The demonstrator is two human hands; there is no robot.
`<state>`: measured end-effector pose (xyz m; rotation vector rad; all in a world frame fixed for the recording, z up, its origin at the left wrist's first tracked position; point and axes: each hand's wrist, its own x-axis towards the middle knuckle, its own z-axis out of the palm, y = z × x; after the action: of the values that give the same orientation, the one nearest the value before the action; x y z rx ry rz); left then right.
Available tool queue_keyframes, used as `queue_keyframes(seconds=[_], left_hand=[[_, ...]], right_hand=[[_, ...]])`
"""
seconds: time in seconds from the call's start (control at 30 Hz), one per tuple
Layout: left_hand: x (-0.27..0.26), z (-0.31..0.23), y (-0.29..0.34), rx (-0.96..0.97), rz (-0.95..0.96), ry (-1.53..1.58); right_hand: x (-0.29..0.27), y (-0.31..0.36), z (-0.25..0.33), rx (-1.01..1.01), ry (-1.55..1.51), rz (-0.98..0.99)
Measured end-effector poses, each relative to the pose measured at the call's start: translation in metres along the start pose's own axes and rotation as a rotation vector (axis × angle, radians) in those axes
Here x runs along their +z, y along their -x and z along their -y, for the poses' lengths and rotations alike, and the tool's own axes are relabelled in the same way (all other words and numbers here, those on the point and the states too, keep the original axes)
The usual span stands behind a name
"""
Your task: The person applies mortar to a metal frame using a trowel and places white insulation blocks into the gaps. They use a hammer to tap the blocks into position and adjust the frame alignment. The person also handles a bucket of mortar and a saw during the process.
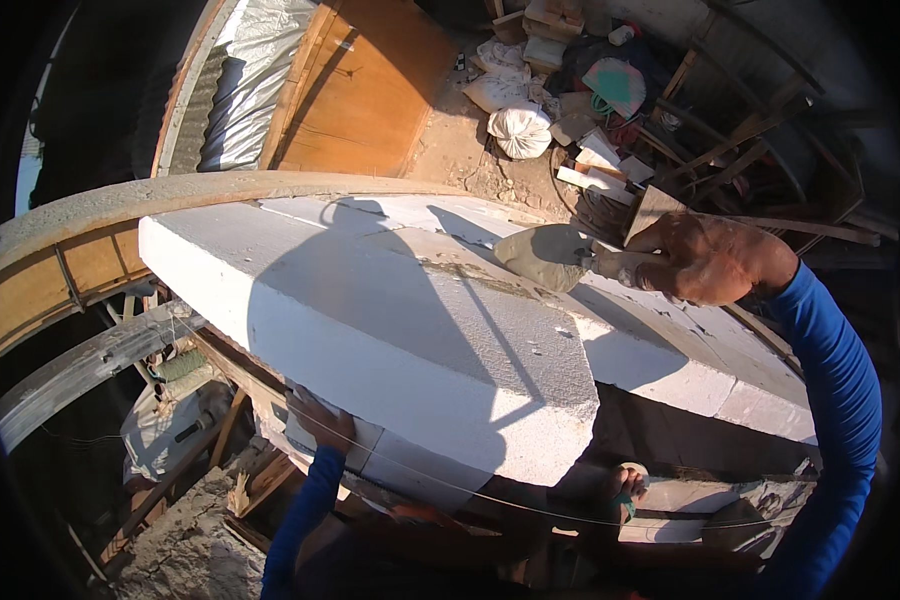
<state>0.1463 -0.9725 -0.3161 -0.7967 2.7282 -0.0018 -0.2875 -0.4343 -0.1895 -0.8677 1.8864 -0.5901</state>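
My right hand (698, 258) is closed round the handle of a trowel (542, 254). Its grey blade points left, over the top of the white block wall. A large white building block (370, 290) lies on the wall, turned askew, with one end jutting toward me. Shadow covers much of its top. My left hand (322, 418) lies against the side of a lower white block (410, 465), below the large block's near edge, its fingers stretched out. Grey mortar (480, 280) shows along the large block's far edge, near the trowel blade.
A thin string (440, 487) runs across the near side of the wall. More white blocks (660, 350) continue to the right. White sacks (519, 131) and scrap wood lie on the ground beyond. A curved concrete ledge (100, 205) and a wooden beam (90, 365) stand left.
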Motion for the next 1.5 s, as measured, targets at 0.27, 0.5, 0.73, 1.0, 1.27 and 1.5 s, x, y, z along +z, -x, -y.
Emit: queue_keyframes(seconds=[0.27,0.5,0.73,1.0,1.27,1.5], left_hand=[[-0.021,-0.005,0.005,0.051,-0.006,-0.033],[-0.016,-0.004,-0.005,-0.033,0.113,0.091],[-0.016,-0.006,0.000,-0.084,0.113,0.113],[-0.024,-0.010,-0.004,-0.103,0.134,0.101],[-0.016,-0.007,0.002,-0.103,0.104,0.182],[-0.044,-0.032,0.003,-0.208,0.241,0.067]], right_hand=[[-0.025,-0.094,0.050,0.237,-0.404,0.160],[0.016,-0.230,0.007,0.178,-0.324,0.068],[0.038,-0.261,-0.008,0.298,-0.049,0.087],[0.037,-0.315,0.041,0.045,0.098,0.041],[0.047,-0.334,0.006,-0.101,0.190,-0.155],[0.030,-0.319,0.053,0.077,-0.019,0.011]])
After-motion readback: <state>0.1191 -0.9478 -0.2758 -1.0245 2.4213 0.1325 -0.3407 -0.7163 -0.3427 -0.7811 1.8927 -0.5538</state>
